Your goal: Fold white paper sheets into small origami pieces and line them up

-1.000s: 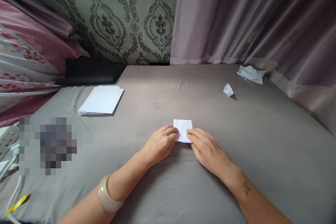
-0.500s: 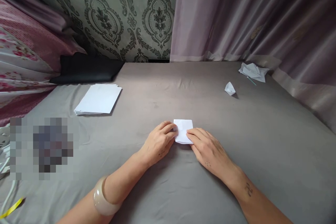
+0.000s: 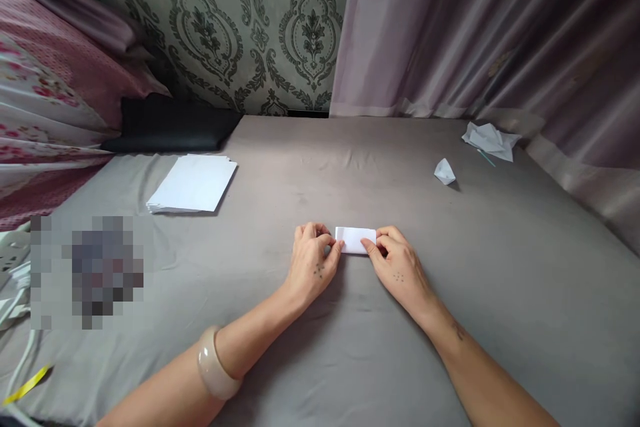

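The wrinkled grey sheet [image 3: 280,360] may give under pressure, leaving a crease blunt. Over its near middle, the left hand [image 3: 311,257] and right hand [image 3: 401,260] each have a closed, pinching grip on the folded paper [image 3: 354,240], at its left and right ends; if one pulls harder, the layers could skew or slip.
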### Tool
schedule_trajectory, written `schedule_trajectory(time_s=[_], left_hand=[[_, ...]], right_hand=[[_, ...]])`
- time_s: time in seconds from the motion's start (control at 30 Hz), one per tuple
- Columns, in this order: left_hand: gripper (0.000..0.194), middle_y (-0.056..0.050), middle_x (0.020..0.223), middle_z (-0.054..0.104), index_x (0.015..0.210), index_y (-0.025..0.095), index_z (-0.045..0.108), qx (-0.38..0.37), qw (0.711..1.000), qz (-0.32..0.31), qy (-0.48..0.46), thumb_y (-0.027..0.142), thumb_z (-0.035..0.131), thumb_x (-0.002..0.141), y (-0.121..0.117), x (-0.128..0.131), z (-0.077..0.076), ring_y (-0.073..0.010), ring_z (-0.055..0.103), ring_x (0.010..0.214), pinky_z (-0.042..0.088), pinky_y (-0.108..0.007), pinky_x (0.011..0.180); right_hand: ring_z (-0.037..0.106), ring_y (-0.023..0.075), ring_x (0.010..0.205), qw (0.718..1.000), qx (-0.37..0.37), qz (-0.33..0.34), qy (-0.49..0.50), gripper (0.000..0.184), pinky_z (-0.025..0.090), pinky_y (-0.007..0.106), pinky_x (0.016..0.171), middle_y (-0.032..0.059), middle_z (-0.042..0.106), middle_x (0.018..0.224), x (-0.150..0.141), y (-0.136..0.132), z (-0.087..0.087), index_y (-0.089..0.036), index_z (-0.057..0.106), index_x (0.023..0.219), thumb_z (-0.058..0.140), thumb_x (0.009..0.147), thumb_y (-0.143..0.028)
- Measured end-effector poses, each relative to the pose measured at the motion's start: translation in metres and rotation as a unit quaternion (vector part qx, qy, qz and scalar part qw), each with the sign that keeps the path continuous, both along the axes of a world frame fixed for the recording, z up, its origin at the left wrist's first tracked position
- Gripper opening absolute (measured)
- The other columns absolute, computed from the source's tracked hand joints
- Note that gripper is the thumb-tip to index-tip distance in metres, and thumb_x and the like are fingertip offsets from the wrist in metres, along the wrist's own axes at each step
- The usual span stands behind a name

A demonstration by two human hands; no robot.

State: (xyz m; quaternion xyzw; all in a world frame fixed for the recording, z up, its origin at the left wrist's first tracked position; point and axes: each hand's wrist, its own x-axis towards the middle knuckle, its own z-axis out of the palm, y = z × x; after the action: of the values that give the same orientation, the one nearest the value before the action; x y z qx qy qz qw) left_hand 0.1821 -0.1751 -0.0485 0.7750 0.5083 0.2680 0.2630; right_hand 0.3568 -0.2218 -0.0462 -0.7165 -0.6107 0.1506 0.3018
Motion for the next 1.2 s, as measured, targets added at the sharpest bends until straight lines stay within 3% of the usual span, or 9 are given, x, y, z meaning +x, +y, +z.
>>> schedule_trajectory(time_s=[0.37, 1.2], left_hand=[[0.027, -0.009, 0.094, 0.056, 0.065, 0.017, 0.063, 0.007, 1.000, 0.028, -0.011, 0.032, 0.057, 0.087, 0.0018, 0.0049, -0.0044, -0.0251, 0.047, 0.095, 0.046, -0.044, 0.083], [0.026, -0.009, 0.088, 0.053, 0.059, 0.017, 0.055, 0.010, 0.999, 0.028, 0.027, 0.021, 0.052, 0.085, 0.0062, 0.0096, -0.0030, -0.0232, 0.044, 0.088, 0.045, -0.042, 0.080]], right_hand=[[0.052, 0.0122, 0.061, 0.998, 0.025, -0.019, -0.056, 0.039, 0.042, 0.028, 0.063, 0.0036, 0.056, 0.084, -0.0037, 0.0039, -0.0042, -0.020, 0.047, 0.061, 0.049, 0.091, -0.045], [0.051, 0.0121, 0.059, 0.998, 0.026, -0.016, -0.051, 0.041, 0.042, 0.029, 0.061, 0.0035, 0.056, 0.082, -0.0030, 0.0060, -0.0047, -0.021, 0.047, 0.060, 0.048, 0.091, -0.048]])
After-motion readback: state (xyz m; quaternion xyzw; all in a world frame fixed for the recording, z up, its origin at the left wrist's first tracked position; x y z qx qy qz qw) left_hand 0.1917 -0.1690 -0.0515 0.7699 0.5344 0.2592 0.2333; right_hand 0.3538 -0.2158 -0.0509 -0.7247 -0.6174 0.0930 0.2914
